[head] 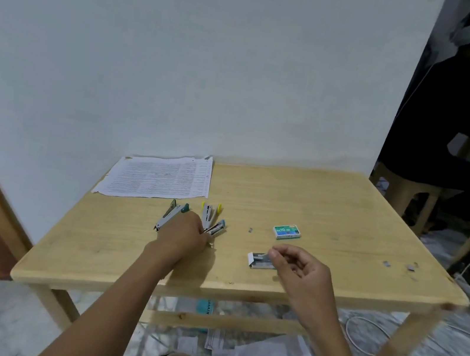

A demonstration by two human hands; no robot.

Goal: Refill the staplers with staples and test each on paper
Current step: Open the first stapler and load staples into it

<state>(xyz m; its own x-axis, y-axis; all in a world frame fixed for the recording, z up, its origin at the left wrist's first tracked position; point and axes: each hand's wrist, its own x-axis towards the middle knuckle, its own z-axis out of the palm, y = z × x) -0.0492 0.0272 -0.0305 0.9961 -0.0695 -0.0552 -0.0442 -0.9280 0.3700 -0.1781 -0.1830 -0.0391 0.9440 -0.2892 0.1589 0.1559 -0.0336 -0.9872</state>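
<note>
left hand: fingers grip blue stapler on surface | right hand: fingers pinched over open staple box, hold unclear

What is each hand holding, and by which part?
Left hand grips the blue stapler by its near end. Right hand pinches above the open staple box; whether it holds staples cannot be told.

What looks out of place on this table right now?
Loose staple bits lie scattered near the table right edge, far from the open staple tray and the green staple box; another bit sits alone mid-table, left of that box.
</note>
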